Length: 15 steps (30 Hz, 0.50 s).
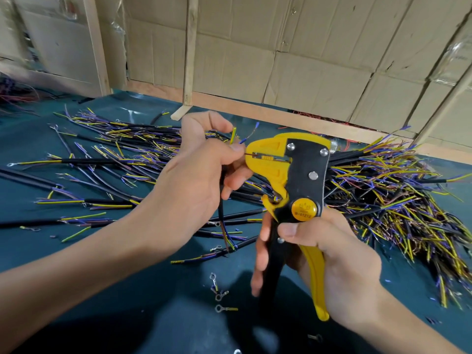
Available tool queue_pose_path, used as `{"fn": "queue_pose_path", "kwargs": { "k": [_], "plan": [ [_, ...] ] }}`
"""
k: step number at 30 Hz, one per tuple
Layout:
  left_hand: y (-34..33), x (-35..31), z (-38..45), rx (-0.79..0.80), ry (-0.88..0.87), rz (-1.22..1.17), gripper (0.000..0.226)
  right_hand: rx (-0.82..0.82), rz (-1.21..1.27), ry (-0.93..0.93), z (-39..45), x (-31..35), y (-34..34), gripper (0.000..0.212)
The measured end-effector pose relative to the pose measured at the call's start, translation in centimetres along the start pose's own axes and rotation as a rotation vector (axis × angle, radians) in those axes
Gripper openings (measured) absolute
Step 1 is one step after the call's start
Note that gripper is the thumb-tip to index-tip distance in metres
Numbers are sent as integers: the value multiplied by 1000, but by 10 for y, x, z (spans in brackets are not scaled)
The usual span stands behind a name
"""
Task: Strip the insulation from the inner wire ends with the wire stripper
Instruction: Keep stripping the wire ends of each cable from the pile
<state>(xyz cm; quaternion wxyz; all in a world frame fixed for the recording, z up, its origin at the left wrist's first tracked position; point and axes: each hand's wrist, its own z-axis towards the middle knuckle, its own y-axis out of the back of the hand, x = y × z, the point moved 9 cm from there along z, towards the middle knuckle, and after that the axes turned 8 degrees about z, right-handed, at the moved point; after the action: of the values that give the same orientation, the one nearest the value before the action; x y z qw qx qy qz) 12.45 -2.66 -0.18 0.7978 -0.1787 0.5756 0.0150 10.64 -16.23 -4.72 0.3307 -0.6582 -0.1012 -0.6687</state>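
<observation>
A: The wire stripper [288, 172] sits upright in your right hand [329, 254], fingers curled round both its handles, the head level with the cable end. From the head view, where do you stand?

B: Your left hand [201, 175] grips a black cable [221, 213] and pinches one inner wire [248, 155] at the fingertips, feeding its end straight into the yellow jaws. That wire is in the slot, so you are mid-strip on it, as I judge.

A: And the others on this cable?

B: A yellow-green wire [233, 135] and a blue wire [243, 140] stick up just above your fingers. Whether their tips are bare yet is too small to tell.

A: How much is left overall?

B: Plenty, I think. A heap of cables [398, 185] lies to your right and a scattered pile [122, 149] to your left on the green table [76, 256]. Many ends show frayed copper, but you cannot sort finished from unfinished here. Loose ring terminals [220, 297] lie near you.
</observation>
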Motion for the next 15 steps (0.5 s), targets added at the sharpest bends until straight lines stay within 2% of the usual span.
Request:
{"fn": "queue_pose_path", "kwargs": {
  "k": [2,4,8,10,13,15],
  "plan": [
    [-7,-6,-2,85,-17,-62,29,-71,42,-33,1,-2,8,23],
    [-5,-5,-3,149,-89,27,37,-101,82,-57,3,-4,13,24],
    [-8,-5,-18,340,-512,564,36,-51,229,31,12,3,15,24],
    [-14,1,-26,445,-626,782,33,-110,204,91,18,7,22,36],
    [-23,8,-27,509,-579,952,27,-89,125,165,18,18,26,45],
    [-25,17,-27,578,-546,1001,22,-89,54,196,13,25,27,34]
  ]
}}
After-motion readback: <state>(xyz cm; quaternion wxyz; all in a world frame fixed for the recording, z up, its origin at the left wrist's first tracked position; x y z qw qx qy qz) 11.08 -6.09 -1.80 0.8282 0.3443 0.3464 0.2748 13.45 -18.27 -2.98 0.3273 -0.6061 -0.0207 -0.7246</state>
